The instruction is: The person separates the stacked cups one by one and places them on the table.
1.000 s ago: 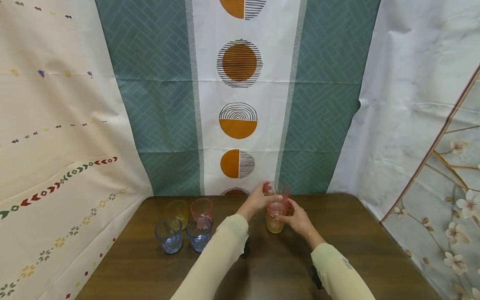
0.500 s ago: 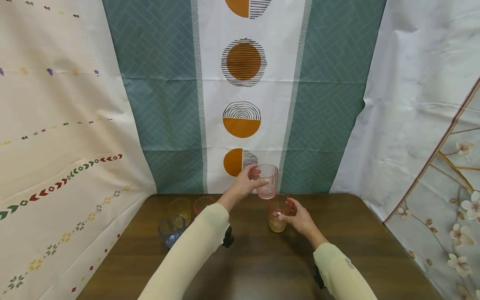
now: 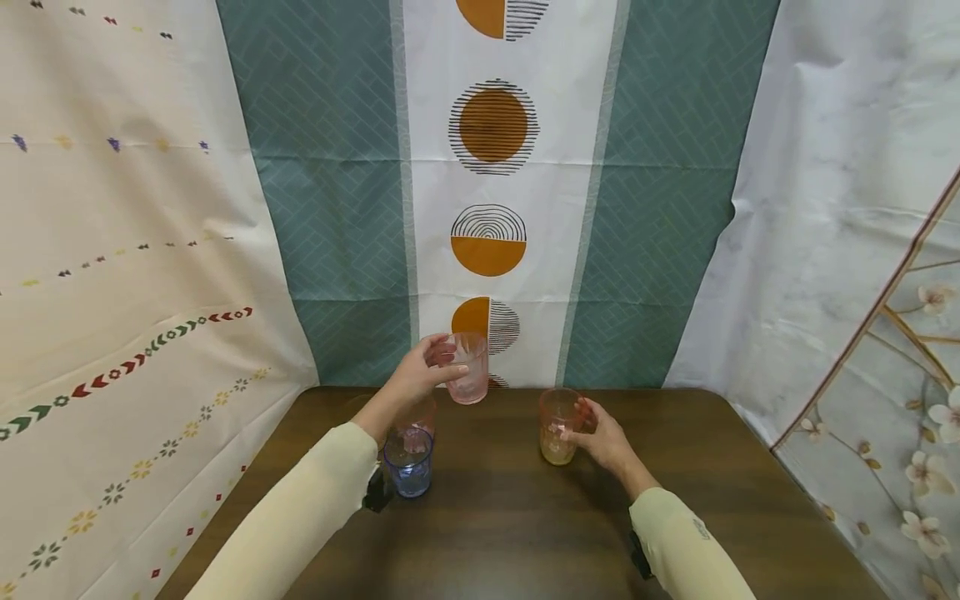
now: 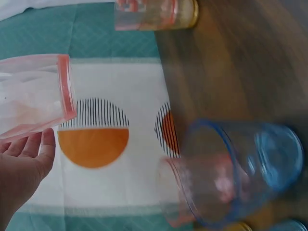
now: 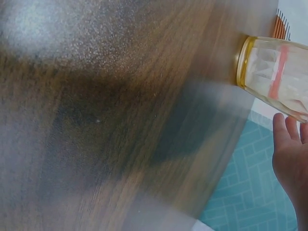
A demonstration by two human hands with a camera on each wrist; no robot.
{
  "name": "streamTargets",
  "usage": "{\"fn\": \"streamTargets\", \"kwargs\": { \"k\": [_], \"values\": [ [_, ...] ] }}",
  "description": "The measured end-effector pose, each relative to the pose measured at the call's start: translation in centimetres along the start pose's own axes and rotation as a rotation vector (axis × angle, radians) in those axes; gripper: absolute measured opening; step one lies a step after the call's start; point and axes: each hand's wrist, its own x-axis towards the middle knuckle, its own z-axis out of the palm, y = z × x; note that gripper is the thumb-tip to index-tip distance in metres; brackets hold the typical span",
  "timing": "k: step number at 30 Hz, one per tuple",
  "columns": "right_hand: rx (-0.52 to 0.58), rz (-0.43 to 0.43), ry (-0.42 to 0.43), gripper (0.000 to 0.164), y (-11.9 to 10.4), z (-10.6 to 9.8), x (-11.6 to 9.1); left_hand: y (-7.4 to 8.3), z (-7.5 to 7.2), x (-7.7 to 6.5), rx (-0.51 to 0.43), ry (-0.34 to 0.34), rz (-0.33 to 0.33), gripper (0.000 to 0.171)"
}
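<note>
My left hand point(image 3: 414, 373) grips a clear pink tumbler point(image 3: 472, 379) in the air above the back edge of the table, thumb on the near side. In the left wrist view the tumbler's thick pink base point(image 4: 66, 89) faces the table. My right hand point(image 3: 606, 440) holds the side of a stack standing on the table: a pink tumbler point(image 3: 558, 403) nested inside a yellow tumbler point(image 3: 557, 452). The yellow base point(image 5: 246, 62) rests on the wood in the right wrist view, with a pink band showing inside the glass.
A blue tumbler point(image 3: 410, 477) stands at the left of the brown wooden table point(image 3: 510, 533), with another pink tumbler point(image 3: 423, 417) behind it. My left arm hides other glasses there; a yellow rim point(image 4: 239, 226) shows low in the left wrist view. A patterned cloth point(image 3: 495, 200) hangs behind.
My left hand has lifted the pink tumbler out of the stack and carried it left, towards the standing glasses. The right hand has stayed on the stack.
</note>
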Motion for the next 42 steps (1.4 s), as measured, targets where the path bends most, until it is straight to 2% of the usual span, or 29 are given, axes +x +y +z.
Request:
{"fn": "streamTargets", "kwargs": {
  "k": [5,10,18,24,30,38,42],
  "values": [
    [-0.010,0.010,-0.003,0.081,0.4,0.0,-0.1,-1.5,-3.0,-2.7,0.021,0.016,0.008,0.083],
    [-0.012,0.005,0.006,0.080,0.5,0.0,0.0,-2.8,-5.3,-5.4,0.022,0.040,-0.007,0.083],
    [-0.029,0.023,0.013,0.078,0.3,0.2,-0.3,-4.7,-7.0,-9.4,0.025,0.034,0.015,0.078],
    [-0.013,0.020,0.014,0.078,0.2,0.1,-0.3,-5.6,-7.1,-12.1,0.029,0.016,0.001,0.076],
    [-0.007,0.015,0.012,0.078,0.1,0.0,-0.2,-6.9,-6.3,-14.1,0.000,-0.001,-0.019,0.076],
    [-0.053,0.035,0.018,0.079,0.5,-0.1,-0.3,-9.0,-4.4,-16.2,-0.008,-0.021,-0.041,0.081],
    [-0.039,0.034,0.019,0.080,0.4,0.1,-0.5,-10.4,-3.8,-16.7,0.013,-0.024,-0.044,0.081]
  ]
}}
